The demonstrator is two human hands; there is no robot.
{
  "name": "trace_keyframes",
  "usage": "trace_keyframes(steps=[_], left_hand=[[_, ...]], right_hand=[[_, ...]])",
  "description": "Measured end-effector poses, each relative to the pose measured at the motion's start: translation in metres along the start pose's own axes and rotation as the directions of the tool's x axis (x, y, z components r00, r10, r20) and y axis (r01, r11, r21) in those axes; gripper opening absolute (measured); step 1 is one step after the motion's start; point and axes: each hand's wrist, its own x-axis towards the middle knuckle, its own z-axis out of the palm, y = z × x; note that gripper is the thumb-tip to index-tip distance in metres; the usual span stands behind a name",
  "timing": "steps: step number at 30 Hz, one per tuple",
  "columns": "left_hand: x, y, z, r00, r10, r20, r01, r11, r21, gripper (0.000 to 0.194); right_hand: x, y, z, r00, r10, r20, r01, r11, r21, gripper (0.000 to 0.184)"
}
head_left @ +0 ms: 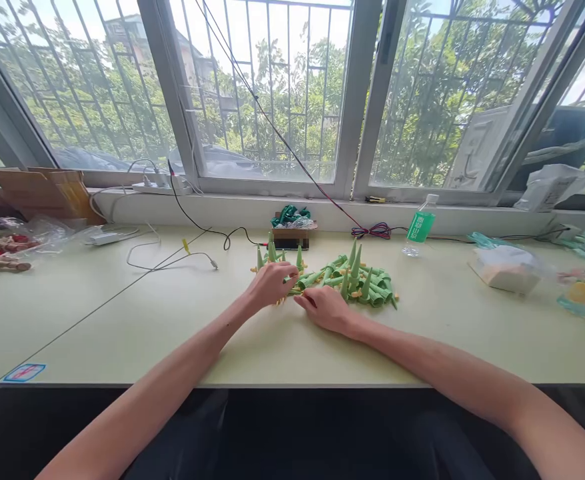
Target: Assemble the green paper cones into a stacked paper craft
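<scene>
Green cone-shaped pieces (381,283) lie heaped on the table, some standing upright, with small yellow-orange bits among them. More upright green cones (271,248) rise just behind my left hand (271,285). That hand is closed, its fingers bent to the right over the left part of the green pieces. My right hand (326,308) rests low at the front of the heap, closed, its fingertips pointing left. The two hands are close together but apart. Whatever is between the fingers of either hand is hidden or too small to name.
Behind the pieces stands a small cardboard box (292,233) with dark green wrapping on it. A bottle with a green label (421,227) is at the back right, near a tissue pack (506,267). Cables (172,261) cross the left side. Bagged items (2,250) lie far left.
</scene>
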Motion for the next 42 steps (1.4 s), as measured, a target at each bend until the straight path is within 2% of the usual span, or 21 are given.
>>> trace_keyframes(steps=[6,17,23,32,39,42], left_hand=[[-0.003,-0.003,0.004,0.985,-0.108,0.134,0.093,0.99,0.11,0.018],[-0.005,-0.004,0.007,0.978,-0.149,0.147,0.139,0.987,0.081,0.025],[-0.003,0.001,0.002,0.982,-0.167,0.088,0.164,0.986,0.036,0.019],[-0.001,0.003,0.002,0.993,-0.107,-0.05,0.103,0.992,-0.075,0.019],[0.001,0.007,0.002,0.99,-0.108,-0.087,0.094,0.985,-0.147,0.023],[0.001,0.006,0.003,0.99,-0.106,-0.089,0.09,0.982,-0.169,0.022]], right_hand=[[0.0,-0.001,-0.002,1.0,0.006,0.016,-0.005,1.0,-0.012,0.048],[0.0,0.0,-0.001,1.0,-0.001,0.016,0.002,1.0,-0.01,0.046],[0.0,-0.001,-0.003,1.0,0.002,0.029,-0.001,1.0,-0.007,0.045],[0.001,-0.001,0.0,1.0,-0.002,0.002,0.002,1.0,0.002,0.043],[0.001,-0.001,0.001,0.994,0.097,-0.047,-0.089,0.985,0.145,0.029],[0.0,-0.001,0.0,0.992,0.103,-0.069,-0.09,0.98,0.177,0.031]])
